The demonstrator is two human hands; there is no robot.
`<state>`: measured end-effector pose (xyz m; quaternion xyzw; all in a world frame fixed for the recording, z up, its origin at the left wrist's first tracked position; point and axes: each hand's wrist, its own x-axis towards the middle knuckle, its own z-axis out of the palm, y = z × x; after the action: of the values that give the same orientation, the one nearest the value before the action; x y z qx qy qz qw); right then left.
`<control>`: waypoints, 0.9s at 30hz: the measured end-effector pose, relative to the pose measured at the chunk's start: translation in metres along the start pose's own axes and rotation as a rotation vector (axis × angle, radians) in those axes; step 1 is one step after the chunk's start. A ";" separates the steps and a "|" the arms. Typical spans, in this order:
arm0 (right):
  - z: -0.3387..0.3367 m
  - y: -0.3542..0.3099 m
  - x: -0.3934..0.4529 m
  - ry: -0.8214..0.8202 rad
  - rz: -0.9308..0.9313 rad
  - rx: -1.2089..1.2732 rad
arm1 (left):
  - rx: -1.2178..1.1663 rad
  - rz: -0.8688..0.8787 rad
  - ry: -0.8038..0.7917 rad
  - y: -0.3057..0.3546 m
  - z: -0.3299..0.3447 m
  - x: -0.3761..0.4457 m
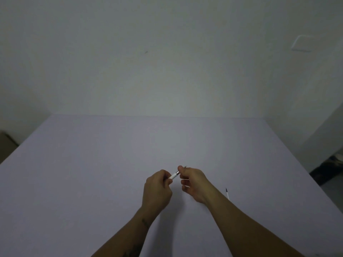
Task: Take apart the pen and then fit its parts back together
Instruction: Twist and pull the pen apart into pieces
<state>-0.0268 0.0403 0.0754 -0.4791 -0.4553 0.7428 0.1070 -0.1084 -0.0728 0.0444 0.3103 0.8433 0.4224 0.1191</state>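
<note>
A white pen barrel [174,176] with a silver ring is held above the pale table [92,173], slanting up to the right. My left hand [157,190] grips its lower end. My right hand [193,182] pinches the silver tip section [182,168], whose point sticks out past my thumb. The barrel and the tip section meet between my two hands. A thin white refill [227,194] with a dark end lies on the table to the right of my right forearm.
The table runs back to a plain wall [167,62]. Dark objects [330,167] sit on the floor beyond the table's right edge. A brown shape [7,143] shows past the left edge.
</note>
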 end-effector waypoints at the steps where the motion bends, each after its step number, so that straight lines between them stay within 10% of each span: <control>1: 0.002 0.000 0.001 0.038 -0.013 -0.014 | 0.001 -0.001 -0.001 0.000 0.000 0.000; 27: 0.010 0.002 -0.009 0.011 -0.075 -0.057 | 0.019 -0.031 0.000 -0.005 -0.008 -0.004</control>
<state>-0.0295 0.0281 0.0809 -0.4686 -0.4931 0.7225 0.1235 -0.1115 -0.0828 0.0452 0.2985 0.8519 0.4125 0.1227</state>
